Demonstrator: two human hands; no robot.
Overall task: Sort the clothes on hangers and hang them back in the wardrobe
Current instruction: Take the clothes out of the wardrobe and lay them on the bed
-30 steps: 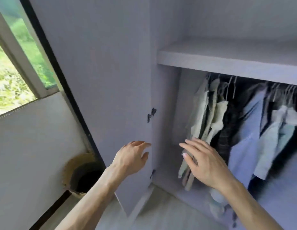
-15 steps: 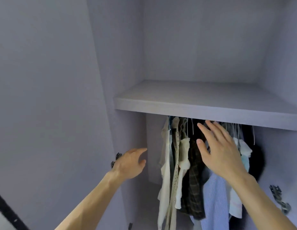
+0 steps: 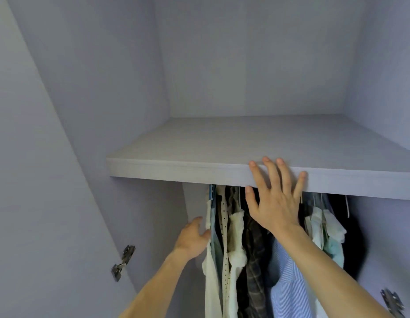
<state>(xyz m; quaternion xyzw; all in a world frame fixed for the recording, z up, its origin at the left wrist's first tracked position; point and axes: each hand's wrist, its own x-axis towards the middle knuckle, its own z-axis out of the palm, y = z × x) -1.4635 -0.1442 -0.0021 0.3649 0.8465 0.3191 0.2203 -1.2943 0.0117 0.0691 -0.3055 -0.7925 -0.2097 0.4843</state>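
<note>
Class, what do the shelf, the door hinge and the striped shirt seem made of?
Shelf: likely laminated board, matt pale grey with faint grain. Door hinge: metal, dull silvery sheen. Striped shirt: thin woven cloth, hanging in soft folds.

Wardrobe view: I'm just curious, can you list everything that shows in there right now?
Shelf: one, pale grey-lilac, running across above the hanging row.
Cream garments: several, hanging at the left of the row.
Plaid shirt: one, dark, hanging mid-row.
Striped shirt: one, blue and white, right of the plaid one.
White and pale teal garments: a few, hanging further right.
Hinges: two, metal, one lower left, one lower right.
Left hand: one, open, at the leftmost cream garment.
Right hand: one, open, fingers spread in front of the shelf edge.
</note>
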